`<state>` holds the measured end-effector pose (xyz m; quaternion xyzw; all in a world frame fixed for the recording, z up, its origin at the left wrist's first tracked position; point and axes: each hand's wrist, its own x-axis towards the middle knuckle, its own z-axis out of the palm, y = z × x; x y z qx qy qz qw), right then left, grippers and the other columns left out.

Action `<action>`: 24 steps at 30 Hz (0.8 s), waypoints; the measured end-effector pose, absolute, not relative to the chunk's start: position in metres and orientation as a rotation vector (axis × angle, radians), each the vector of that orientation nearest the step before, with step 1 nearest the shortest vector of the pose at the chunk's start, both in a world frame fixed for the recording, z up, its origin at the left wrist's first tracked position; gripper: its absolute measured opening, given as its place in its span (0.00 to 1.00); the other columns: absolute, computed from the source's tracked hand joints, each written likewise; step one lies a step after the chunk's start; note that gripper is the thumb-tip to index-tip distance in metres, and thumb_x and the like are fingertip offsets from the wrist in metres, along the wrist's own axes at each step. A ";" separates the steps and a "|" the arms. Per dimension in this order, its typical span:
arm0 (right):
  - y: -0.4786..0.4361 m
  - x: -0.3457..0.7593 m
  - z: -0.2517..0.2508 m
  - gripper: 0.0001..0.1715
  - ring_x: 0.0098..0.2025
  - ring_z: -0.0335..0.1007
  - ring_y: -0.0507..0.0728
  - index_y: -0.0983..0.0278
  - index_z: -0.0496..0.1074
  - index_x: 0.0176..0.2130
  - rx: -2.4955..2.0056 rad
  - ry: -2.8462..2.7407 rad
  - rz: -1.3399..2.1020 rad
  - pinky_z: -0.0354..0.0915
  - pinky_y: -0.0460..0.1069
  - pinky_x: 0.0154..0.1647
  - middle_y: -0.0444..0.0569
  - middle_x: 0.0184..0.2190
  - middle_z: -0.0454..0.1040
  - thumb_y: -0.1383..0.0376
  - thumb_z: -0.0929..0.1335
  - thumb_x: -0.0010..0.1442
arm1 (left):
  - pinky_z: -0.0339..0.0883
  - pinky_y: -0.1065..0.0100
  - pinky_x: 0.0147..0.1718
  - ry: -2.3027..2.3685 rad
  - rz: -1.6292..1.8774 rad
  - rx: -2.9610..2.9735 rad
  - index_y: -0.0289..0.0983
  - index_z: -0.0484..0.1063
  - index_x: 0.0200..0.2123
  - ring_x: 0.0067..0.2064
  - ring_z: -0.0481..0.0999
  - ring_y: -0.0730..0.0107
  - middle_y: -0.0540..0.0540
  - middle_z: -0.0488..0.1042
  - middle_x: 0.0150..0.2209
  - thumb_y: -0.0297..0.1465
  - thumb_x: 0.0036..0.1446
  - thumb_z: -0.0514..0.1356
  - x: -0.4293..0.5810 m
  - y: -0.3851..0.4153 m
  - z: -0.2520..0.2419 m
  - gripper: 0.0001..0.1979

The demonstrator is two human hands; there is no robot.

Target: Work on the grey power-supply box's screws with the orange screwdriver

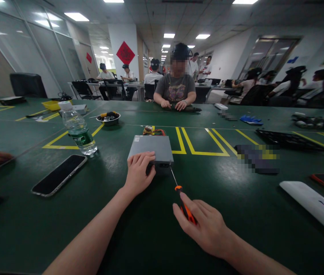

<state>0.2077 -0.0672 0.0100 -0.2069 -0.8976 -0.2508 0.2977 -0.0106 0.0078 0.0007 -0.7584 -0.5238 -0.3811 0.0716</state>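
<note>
A: Where does the light come from?
B: Ceiling panels (169, 36), above and beyond the grey metal box (156, 145). They burn out to white; the room itself is rather dim.
A: Any glare?
B: A soft sheen on the green tabletop (221, 172) right of the box, and lamp reflections in the glass partition (10, 38) far to its left.
A: Sharpness?
B: The box is fairly clear; the people (152, 78) far behind it look soft. Coarse pixel blocks hide a patch to its right. Well out either side, shapes stretch.
</note>
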 end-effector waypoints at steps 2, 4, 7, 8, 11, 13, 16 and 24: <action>-0.066 0.208 0.013 0.07 0.28 0.70 0.52 0.66 0.69 0.39 -0.551 -2.360 -0.693 0.68 0.48 0.30 0.60 0.36 0.74 0.71 0.65 0.58 | 0.53 0.57 0.48 -1.574 -1.146 -2.280 0.42 0.65 0.41 0.51 0.66 0.62 0.49 0.70 0.50 0.27 0.52 0.55 -0.011 0.008 0.001 0.12; -0.065 0.207 0.013 0.03 0.29 0.70 0.53 0.66 0.69 0.35 -0.551 -2.351 -0.651 0.69 0.49 0.33 0.59 0.35 0.74 0.68 0.66 0.57 | 0.53 0.57 0.48 -1.568 -1.147 -2.281 0.42 0.64 0.41 0.51 0.66 0.62 0.50 0.70 0.50 0.27 0.52 0.55 -0.011 0.008 0.001 0.12; -0.067 0.204 0.009 0.08 0.37 0.71 0.58 0.68 0.70 0.36 -0.553 -2.375 -0.542 0.70 0.51 0.37 0.62 0.36 0.73 0.66 0.64 0.58 | 0.53 0.57 0.48 -1.562 -1.147 -2.281 0.42 0.64 0.41 0.51 0.66 0.62 0.49 0.70 0.50 0.27 0.52 0.55 -0.011 0.007 0.001 0.12; -0.067 0.204 0.007 0.10 0.40 0.71 0.59 0.69 0.70 0.37 -0.562 -2.386 -0.516 0.70 0.52 0.38 0.63 0.37 0.73 0.66 0.62 0.58 | 0.53 0.57 0.48 -1.562 -1.146 -2.282 0.42 0.64 0.41 0.51 0.66 0.62 0.49 0.70 0.50 0.27 0.52 0.55 -0.011 0.007 0.002 0.12; -0.068 0.205 0.002 0.13 0.43 0.70 0.61 0.72 0.69 0.41 -0.567 -2.401 -0.519 0.70 0.52 0.40 0.64 0.38 0.72 0.69 0.61 0.56 | 0.53 0.57 0.48 -1.563 -1.141 -2.282 0.42 0.64 0.41 0.51 0.66 0.62 0.49 0.71 0.49 0.27 0.53 0.55 -0.011 0.007 0.002 0.11; -0.068 0.208 0.002 0.14 0.42 0.70 0.59 0.70 0.68 0.44 -0.535 -2.403 -0.589 0.69 0.52 0.41 0.61 0.38 0.72 0.70 0.63 0.56 | 0.53 0.57 0.48 -1.560 -1.141 -2.283 0.42 0.64 0.41 0.51 0.66 0.62 0.49 0.71 0.49 0.27 0.53 0.55 -0.011 0.007 0.002 0.11; -0.066 0.212 0.005 0.14 0.37 0.71 0.57 0.66 0.68 0.44 -0.548 -2.368 -0.673 0.70 0.50 0.38 0.60 0.38 0.73 0.69 0.66 0.56 | 0.53 0.57 0.48 -1.560 -1.150 -2.283 0.42 0.64 0.41 0.51 0.65 0.62 0.49 0.71 0.49 0.27 0.52 0.55 -0.011 0.007 0.001 0.12; -0.067 0.206 0.012 0.11 0.43 0.69 0.60 0.68 0.68 0.37 -0.568 -2.349 -0.554 0.69 0.53 0.38 0.64 0.41 0.70 0.66 0.61 0.57 | 0.53 0.57 0.48 -1.571 -1.155 -2.283 0.42 0.64 0.41 0.51 0.66 0.62 0.49 0.71 0.50 0.27 0.53 0.55 -0.011 0.007 0.001 0.12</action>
